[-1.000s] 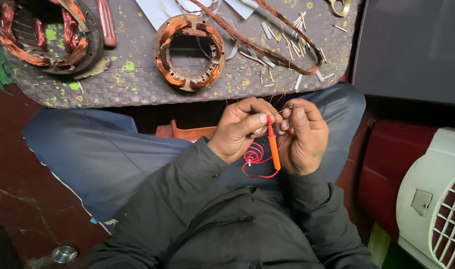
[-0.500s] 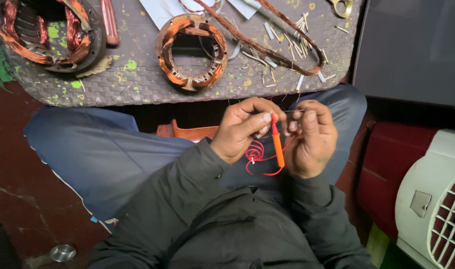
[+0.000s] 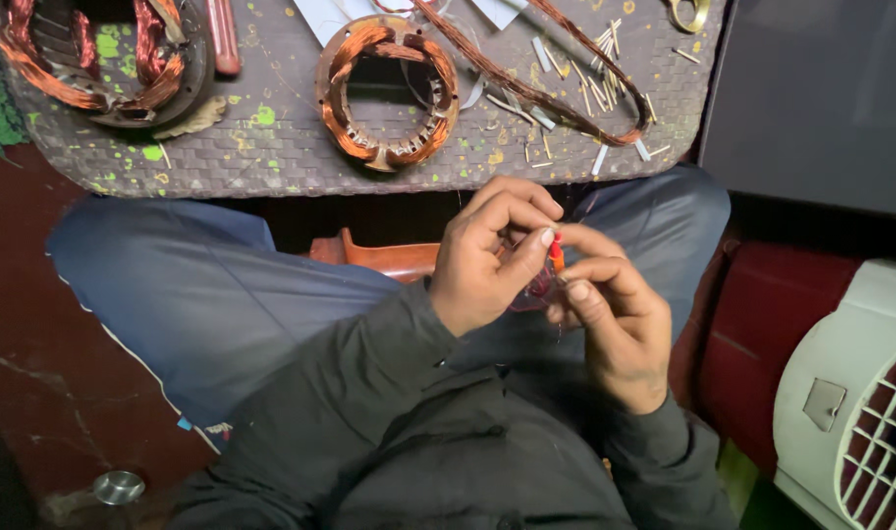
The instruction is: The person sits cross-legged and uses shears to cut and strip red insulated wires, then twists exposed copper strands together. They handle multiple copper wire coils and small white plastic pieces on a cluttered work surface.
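Counter (image 3: 271, 157): grey woven top w/ green and yellow paint flecks, rounded near edge running just above the knees. Landmark = centre stator (image 3: 387, 93), copper-wound ring, lying flat on counter.

Stators: 2. Second, bigger stator (image 3: 94, 59), sits well left of centre one, partly cut by frame edge. Red handle (image 3: 222, 34) between the two, nearer the big one.

Copper wire bundle (image 3: 556, 88): 1 long loop, right of centre stator, sweeping to counter's right edge. Small pale sleeve pieces (image 3: 590, 83) scattered in and round the loop, too many and too small to count. Brass ring (image 3: 688, 12) at far right top.

White fan housing (image 3: 860, 393) well below-right of stator, off counter. Small metal cap (image 3: 119, 486) on floor, far below-left.

Hands: 2, both below centre stator, over lap, clear of counter edge. Left hand (image 3: 492, 260) fingers curled tight, thumb and forefinger pinched on orange-red tool (image 3: 556, 253). Right hand (image 3: 615, 324) touching left, fingers bent, tips closed on red thread (image 3: 541, 287); most of it hidden behind fingers.

Open room: bare lap left of hands; counter strip below stator free.
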